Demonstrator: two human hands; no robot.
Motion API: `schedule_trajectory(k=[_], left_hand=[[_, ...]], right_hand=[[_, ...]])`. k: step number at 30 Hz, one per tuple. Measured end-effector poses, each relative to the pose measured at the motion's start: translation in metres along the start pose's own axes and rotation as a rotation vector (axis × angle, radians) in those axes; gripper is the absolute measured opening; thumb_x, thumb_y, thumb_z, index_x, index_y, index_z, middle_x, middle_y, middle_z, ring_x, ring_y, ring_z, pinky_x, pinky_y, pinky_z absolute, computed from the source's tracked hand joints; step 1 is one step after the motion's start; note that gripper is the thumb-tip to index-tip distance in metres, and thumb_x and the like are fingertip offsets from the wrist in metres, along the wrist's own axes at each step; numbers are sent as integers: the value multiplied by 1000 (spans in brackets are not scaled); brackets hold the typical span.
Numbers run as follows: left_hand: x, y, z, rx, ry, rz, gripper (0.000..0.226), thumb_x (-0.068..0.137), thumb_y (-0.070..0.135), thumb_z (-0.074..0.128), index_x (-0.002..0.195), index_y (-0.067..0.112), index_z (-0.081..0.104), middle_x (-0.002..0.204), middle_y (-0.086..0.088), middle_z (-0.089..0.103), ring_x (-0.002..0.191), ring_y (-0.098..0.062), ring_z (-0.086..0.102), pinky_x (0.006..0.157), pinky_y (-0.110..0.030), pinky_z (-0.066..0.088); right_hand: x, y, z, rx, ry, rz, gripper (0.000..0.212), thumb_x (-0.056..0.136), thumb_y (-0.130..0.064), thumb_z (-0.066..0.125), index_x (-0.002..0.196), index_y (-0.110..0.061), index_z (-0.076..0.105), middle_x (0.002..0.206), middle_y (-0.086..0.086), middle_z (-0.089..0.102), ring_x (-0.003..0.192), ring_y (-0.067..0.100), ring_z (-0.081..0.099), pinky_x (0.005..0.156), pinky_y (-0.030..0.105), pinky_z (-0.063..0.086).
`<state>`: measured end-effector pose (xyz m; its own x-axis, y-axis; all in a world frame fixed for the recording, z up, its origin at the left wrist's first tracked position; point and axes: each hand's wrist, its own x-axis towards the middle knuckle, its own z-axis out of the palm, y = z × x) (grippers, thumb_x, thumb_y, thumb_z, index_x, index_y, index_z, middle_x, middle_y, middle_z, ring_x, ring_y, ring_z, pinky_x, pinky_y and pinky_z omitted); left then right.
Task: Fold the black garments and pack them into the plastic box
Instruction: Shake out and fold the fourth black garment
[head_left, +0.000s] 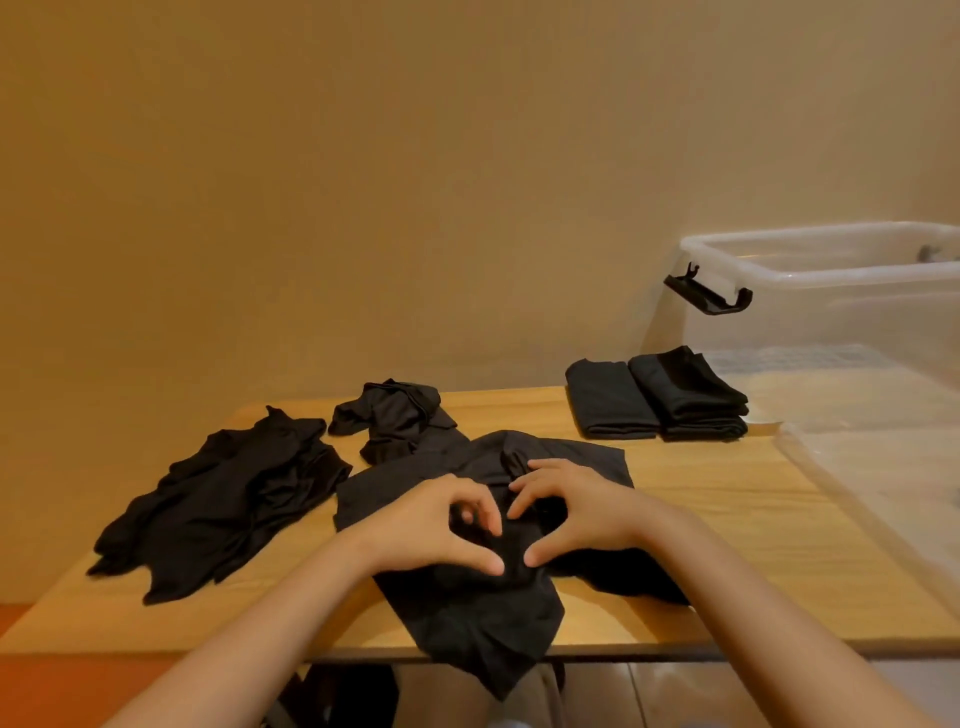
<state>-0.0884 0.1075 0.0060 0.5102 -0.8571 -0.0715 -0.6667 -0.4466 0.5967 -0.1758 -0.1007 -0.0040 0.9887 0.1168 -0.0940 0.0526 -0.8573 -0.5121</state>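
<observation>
A crumpled black garment (483, 613) lies at the table's front middle, and one corner hangs over the near edge. My left hand (441, 525) and my right hand (576, 514) hover side by side just over it. Their fingers are curled towards each other and the thumb tips nearly meet. I see no cloth caught in either hand. Two unfolded black garments lie to the left, one spread out (228, 499) and one bunched (395, 415). Two folded black stacks (654, 400) sit at the back right beside the clear plastic box (831, 291).
The wooden table (727, 519) stands against a plain wall. The box's clear lid (883, 467) lies along the right edge. A black latch (706, 296) sticks out from the box's left end. Tiled floor shows below the near edge.
</observation>
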Motion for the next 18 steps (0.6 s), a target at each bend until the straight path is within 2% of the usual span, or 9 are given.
schedule_trajectory(k=[4,6,9,11,12,14,16,18], left_hand=[[-9,-6,23,45,-86,61,35,68,49,82,98,42,65,107,27,52,108,4,44,96,-20,37],[-10,-10,27,18,-56,76,22,71,44,82,88,41,67,107,22,55,110,1,45,99,-19,34],[-8,-11,23,-12,-26,68,10,80,32,77,81,34,68,100,13,63,102,-4,54,94,-17,37],[-7,-13,11,-61,-6,36,5,85,24,72,84,26,68,94,10,67,92,-4,60,84,-16,43],[-5,-15,3,-105,47,13,5,88,19,70,86,23,67,91,8,67,87,-4,62,80,-17,44],[0,-23,-15,-204,265,-53,5,90,13,65,89,18,64,90,3,68,84,-5,64,80,-20,45],[8,-30,-30,-233,533,-152,3,93,15,62,94,18,62,95,2,66,89,-7,63,83,-23,46],[15,-31,-36,-202,686,-210,8,96,17,59,103,20,60,105,4,64,96,-8,60,88,-25,47]], right_hand=[[-14,10,8,-39,-46,8,55,75,-46,77,125,-46,54,152,-23,28,143,-2,-1,116,40,3],[-18,14,13,-22,-6,6,49,77,-40,76,122,-45,57,150,-23,32,142,-2,3,116,39,6],[-21,21,15,42,167,11,21,83,-28,73,103,-32,67,137,-17,49,137,1,28,114,32,21],[-22,28,10,73,295,64,9,87,-23,68,95,-27,68,122,-13,59,122,5,48,108,29,37],[-22,32,6,68,371,99,7,89,-22,66,95,-27,66,115,-11,62,113,7,53,101,31,44],[-21,37,-5,47,560,161,6,92,-24,61,96,-28,63,103,-10,64,100,10,57,88,35,51],[-17,38,-15,52,751,189,6,94,-24,59,99,-27,62,96,-9,64,95,10,58,81,35,53],[-12,38,-23,47,844,230,12,94,-22,58,105,-25,60,95,-8,63,95,12,59,80,35,53]])
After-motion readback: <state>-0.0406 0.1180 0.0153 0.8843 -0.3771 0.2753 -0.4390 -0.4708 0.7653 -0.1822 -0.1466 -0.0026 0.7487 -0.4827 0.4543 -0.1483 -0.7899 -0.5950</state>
